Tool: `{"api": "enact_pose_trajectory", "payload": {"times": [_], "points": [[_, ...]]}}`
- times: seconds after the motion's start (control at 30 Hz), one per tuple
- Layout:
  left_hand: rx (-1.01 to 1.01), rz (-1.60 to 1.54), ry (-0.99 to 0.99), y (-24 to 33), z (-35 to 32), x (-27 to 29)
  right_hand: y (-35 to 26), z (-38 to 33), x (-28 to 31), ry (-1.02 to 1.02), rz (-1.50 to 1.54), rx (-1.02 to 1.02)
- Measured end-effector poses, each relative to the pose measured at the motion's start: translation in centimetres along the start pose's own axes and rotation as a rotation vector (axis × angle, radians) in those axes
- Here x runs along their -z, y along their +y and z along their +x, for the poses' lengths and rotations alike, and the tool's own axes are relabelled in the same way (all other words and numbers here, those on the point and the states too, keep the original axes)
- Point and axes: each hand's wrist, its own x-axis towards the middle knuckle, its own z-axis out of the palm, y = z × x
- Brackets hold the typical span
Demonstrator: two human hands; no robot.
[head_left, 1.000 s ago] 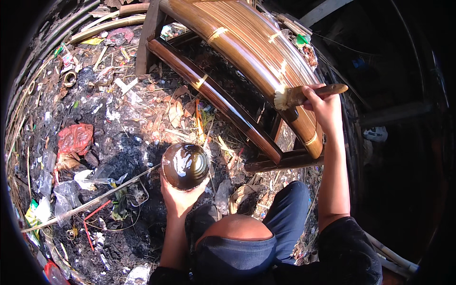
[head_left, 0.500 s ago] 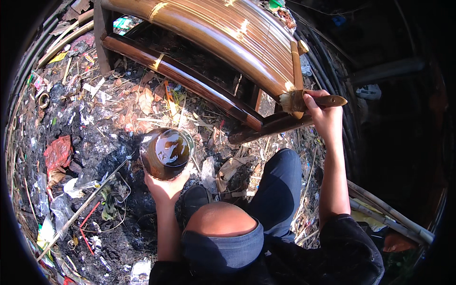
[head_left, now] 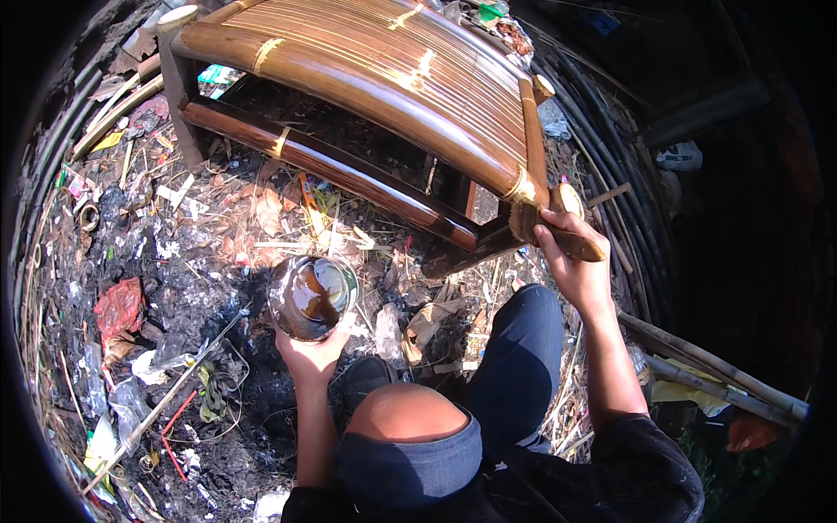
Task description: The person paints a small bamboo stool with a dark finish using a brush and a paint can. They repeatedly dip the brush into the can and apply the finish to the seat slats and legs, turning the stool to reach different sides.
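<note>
A glossy brown bamboo bench (head_left: pixel 375 83) with a slatted seat stands in front of me. My right hand (head_left: pixel 582 277) grips a paintbrush (head_left: pixel 579 247) by its wooden handle. The brush's bristles rest against the post at the bench's near right corner, just below the pale joint of the front rail. Lower down on the left, my left hand (head_left: pixel 312 356) holds a round open container (head_left: pixel 284 305) from below. Brown, shiny liquid shows inside it, with bright reflections on its surface. The fingers under the container are partly hidden.
Litter and dry leaves cover the dark ground, with a red plastic scrap (head_left: pixel 120 307) at left. A thin stick (head_left: pixel 166 401) lies slantwise there. Bamboo poles (head_left: pixel 715 366) lie at right, and dark poles (head_left: pixel 602 131) curve behind the bench. My bent knee (head_left: pixel 523 340) is below the brush.
The brush has moved down from the rail's end to the corner post, and its handle now slopes down to the right. The container has tipped slightly. The whole view has shifted a little.
</note>
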Motion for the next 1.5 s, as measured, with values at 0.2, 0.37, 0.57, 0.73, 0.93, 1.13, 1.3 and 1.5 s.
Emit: {"api": "enact_pose_trajectory", "payload": {"times": [0.2, 0.37, 0.57, 0.73, 0.93, 1.13, 1.3, 1.5], "points": [[-0.168, 0.219, 0.081, 1.5, 0.3, -1.2, 1.3, 0.2, -0.6, 0.273, 0.167, -0.039], [-0.200, 0.361, 0.127, 2.8, 0.2, 0.3, -3.9, 7.9, -4.8, 0.097, 0.234, 0.229], [-0.296, 0.361, 0.132, 1.8, 0.6, 1.5, -21.0, 24.1, -9.9, -0.273, -0.042, 0.661], [-0.011, 0.288, 0.128, 1.3, 0.6, 1.0, -33.9, 34.4, -16.4, -0.414, -0.269, 1.241], [-0.071, 0.227, 0.168, -0.4, 0.9, 2.7, -39.6, 33.0, -23.0, -0.683, -0.932, 1.269], [-0.069, 0.212, 0.119, 0.4, 2.9, 2.9, -38.0, 37.9, -25.8, -0.442, -0.811, 1.261], [-0.054, 0.201, 0.171, -0.2, 2.7, 3.4, -41.6, 34.4, -25.9, -0.428, -0.889, 1.160], [0.045, 0.232, 0.156, -0.6, 2.2, 3.1, -38.5, 28.0, -22.0, -0.711, -1.086, 0.959]]}}
